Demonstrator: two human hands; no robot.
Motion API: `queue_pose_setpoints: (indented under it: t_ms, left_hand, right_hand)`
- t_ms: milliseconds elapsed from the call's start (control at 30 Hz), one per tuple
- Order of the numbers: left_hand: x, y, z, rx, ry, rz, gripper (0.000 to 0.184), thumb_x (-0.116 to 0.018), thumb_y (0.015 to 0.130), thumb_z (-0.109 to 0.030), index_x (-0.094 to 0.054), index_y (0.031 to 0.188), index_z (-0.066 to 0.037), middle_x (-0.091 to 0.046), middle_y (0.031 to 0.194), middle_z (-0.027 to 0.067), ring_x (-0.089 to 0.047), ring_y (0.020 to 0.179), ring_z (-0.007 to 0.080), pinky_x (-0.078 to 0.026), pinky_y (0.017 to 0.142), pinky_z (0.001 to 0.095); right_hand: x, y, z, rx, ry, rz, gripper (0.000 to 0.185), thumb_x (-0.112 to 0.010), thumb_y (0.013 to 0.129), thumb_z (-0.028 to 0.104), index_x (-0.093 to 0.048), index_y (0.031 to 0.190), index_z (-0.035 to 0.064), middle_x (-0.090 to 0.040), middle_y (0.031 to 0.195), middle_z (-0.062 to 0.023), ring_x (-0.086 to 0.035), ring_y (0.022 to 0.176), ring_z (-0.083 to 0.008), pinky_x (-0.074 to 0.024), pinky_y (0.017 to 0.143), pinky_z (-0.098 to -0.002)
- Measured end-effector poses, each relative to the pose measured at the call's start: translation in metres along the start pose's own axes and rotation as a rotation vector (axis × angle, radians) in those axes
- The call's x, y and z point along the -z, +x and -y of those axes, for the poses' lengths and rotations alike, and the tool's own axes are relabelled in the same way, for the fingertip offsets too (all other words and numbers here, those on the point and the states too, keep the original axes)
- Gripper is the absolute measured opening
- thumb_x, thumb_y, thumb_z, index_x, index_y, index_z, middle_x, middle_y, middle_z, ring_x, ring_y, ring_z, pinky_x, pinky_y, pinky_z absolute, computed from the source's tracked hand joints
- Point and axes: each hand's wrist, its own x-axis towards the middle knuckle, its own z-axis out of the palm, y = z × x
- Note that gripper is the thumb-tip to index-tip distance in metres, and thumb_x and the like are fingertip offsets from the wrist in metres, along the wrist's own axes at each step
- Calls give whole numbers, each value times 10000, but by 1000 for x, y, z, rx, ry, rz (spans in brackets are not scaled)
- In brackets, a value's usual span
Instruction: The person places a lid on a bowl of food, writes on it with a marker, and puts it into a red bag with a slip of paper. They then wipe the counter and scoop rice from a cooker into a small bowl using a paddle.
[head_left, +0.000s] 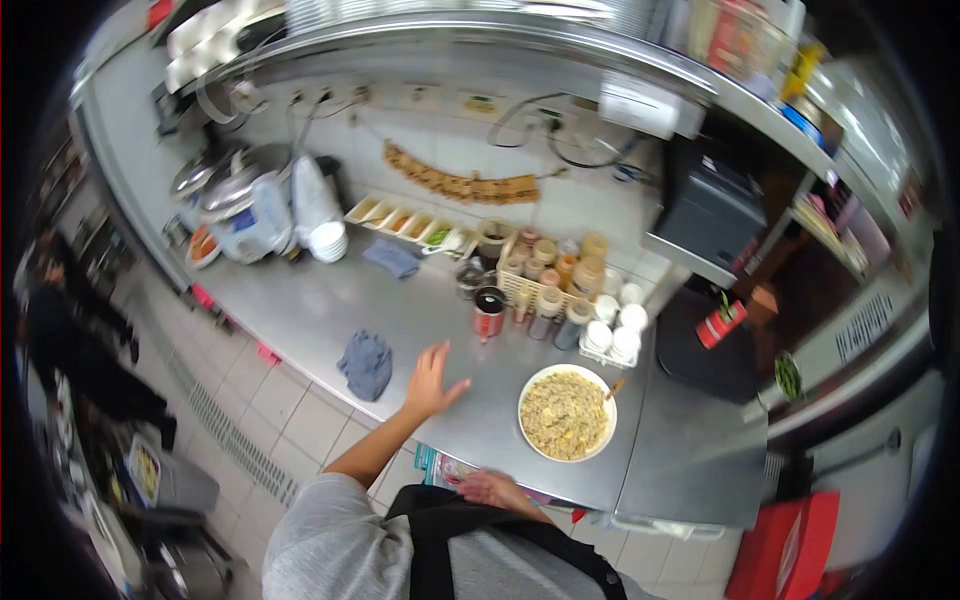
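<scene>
My left hand (432,384) reaches over the steel counter (330,285) with its fingers spread and nothing in it. To its left lies a crumpled blue-grey cloth (366,365), and above it stands a red can-like container (488,315) with a dark top; neither is touched. My right hand (492,490) is low against the front of my black apron (440,540), empty as far as I see, its fingers stretched out and slightly blurred. On the counter to the right is a round white bowl (525,430) full of fried rice, with a brown handle poking out at its rim.
A basket of sauce bottles (548,290) and a rack of white cups (612,335) stand behind the bowl. Farther left are a topping tray (400,222), a folded cloth (391,257) and a rice cooker (240,205). Another person (85,340) stands at far left.
</scene>
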Motion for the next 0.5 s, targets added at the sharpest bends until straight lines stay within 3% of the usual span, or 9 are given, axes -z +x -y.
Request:
queue_pose_setpoints:
  t_ms: [100,267,333,367,433,500]
  left_hand:
    - [36,-106,12,122,-2,-25,705,-707,713,-325,-393,1274,-35,-441,1196,222,-446,1090,380,-399,911,419]
    - [71,-312,70,779,17,-114,535,-697,725,-255,-488,1160,-22,-467,1156,230,-456,1093,377,-413,896,412]
    - [72,-430,113,1051,24,-64,575,-684,723,-332,-495,1151,2,-544,1048,252,-510,1038,371,-420,881,426]
    - [82,-482,135,1199,96,359,584,-631,758,-406,-507,1130,27,-578,1009,233,-558,974,339,-421,878,429]
    - [92,-542,139,1407,124,557,539,-584,785,-406,-527,1089,36,-606,978,204,-584,936,306,-437,850,409]
    - [98,-580,154,1570,-4,566,513,-564,793,-409,-541,1065,26,-611,960,203,-588,925,312,-443,832,413]
  right_hand:
    - [-15,28,-15,-154,-50,169,331,-414,943,233,-486,1142,-21,-594,1036,-200,-592,1002,-272,-481,875,-373]
    - [-74,60,-13,-307,-367,282,372,-459,924,278,-467,1135,-28,-602,1015,-196,-631,909,-251,-529,768,-316]
    - [-93,85,-19,-373,-531,320,384,-479,914,285,-458,1148,-18,-605,1000,-187,-640,881,-249,-542,721,-303]
    - [-104,99,-24,-397,-569,334,394,-496,904,298,-460,1143,-13,-607,991,-186,-642,873,-248,-547,703,-301]
    - [-131,127,-41,-404,-612,312,386,-509,894,308,-470,1123,0,-610,982,-184,-648,851,-244,-552,674,-298]
    - [-167,148,-55,-402,-620,361,350,-521,880,311,-492,1078,23,-619,966,-170,-654,823,-232,-552,640,-289]
